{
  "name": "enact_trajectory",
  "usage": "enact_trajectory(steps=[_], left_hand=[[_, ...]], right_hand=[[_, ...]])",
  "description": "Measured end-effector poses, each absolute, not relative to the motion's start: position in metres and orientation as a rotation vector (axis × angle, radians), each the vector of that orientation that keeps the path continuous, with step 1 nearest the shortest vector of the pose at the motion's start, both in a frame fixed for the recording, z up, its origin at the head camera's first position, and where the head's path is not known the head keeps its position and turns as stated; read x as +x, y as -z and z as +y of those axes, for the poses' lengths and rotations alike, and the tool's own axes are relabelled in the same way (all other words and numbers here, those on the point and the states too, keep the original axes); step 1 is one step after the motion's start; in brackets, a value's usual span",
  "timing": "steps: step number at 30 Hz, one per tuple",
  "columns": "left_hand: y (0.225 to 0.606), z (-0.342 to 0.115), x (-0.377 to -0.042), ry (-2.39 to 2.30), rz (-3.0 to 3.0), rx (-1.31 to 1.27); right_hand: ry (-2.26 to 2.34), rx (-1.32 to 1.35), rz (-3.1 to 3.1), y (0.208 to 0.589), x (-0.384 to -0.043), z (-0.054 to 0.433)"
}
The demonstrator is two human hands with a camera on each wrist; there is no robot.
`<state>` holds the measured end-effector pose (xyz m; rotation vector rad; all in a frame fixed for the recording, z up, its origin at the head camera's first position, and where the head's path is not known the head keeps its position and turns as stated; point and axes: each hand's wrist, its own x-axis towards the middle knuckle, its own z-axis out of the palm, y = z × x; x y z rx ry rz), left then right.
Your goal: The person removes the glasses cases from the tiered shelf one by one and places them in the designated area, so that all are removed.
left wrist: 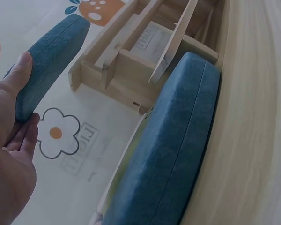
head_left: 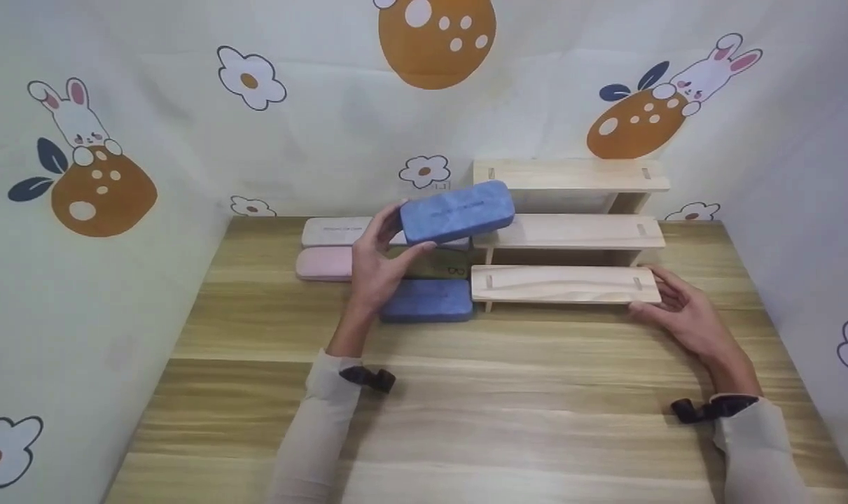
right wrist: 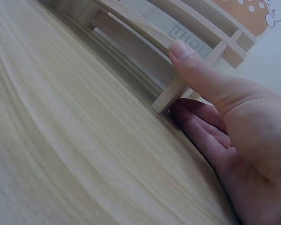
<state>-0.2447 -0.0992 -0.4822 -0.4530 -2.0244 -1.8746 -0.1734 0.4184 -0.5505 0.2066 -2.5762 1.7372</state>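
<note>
My left hand point(head_left: 378, 269) grips a blue glasses case point(head_left: 459, 211) by its left end, thumb below and fingers behind, and holds it raised and slightly tilted. In the left wrist view the same case point(left wrist: 56, 61) hangs apart from the wooden shelf. A three-tier wooden step shelf point(head_left: 564, 285) stands against the back wall. At the right end of its lowest tier, my right hand point(head_left: 693, 318) holds on, with the thumb point(right wrist: 189, 56) at the front edge and the other fingers behind the leg.
Left of the shelf lie a second blue case point(head_left: 427, 301), a pink case point(head_left: 323, 264), a green case point(head_left: 452, 263) and a pale grey case point(head_left: 332, 231). A printed cloth point(head_left: 325, 133) hangs behind the wood-grain table point(head_left: 508, 406).
</note>
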Motion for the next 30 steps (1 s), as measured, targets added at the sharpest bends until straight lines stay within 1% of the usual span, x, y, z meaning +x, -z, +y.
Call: enact_trajectory(steps=[13, 30], left_hand=[[0.483, -0.133, -0.243, 1.914, -1.979, -0.411], [0.500, -0.177, -0.236, 1.937, -1.974, -0.420]], right_hand=[[-1.785, 0.226, -2.542, 0.551, -0.173, 0.418], [-1.784, 0.225, -2.535, 0.551, -0.173, 0.418]])
